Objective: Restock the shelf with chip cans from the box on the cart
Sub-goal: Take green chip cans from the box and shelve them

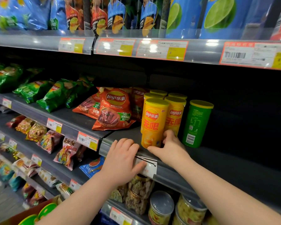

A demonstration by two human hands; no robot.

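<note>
Several yellow chip cans stand in rows on the dark middle shelf (217, 163). My right hand (169, 146) grips the base of the front yellow can (152, 122), thumb in front and fingers behind it. A green chip can (196, 124) stands upright just to the right, apart from my hand. My left hand (125, 158) rests on the shelf's front rail, fingers bent over the edge and thumb on a white price label (147, 166). The open box (37, 213) with green can lids shows at the bottom left.
Red chip bags (113, 109) lie left of the yellow cans, green bags (39, 91) further left. The shelf right of the green can is dark and bare. Tall cans and bags fill the shelf above; jars and tins (161, 207) sit below.
</note>
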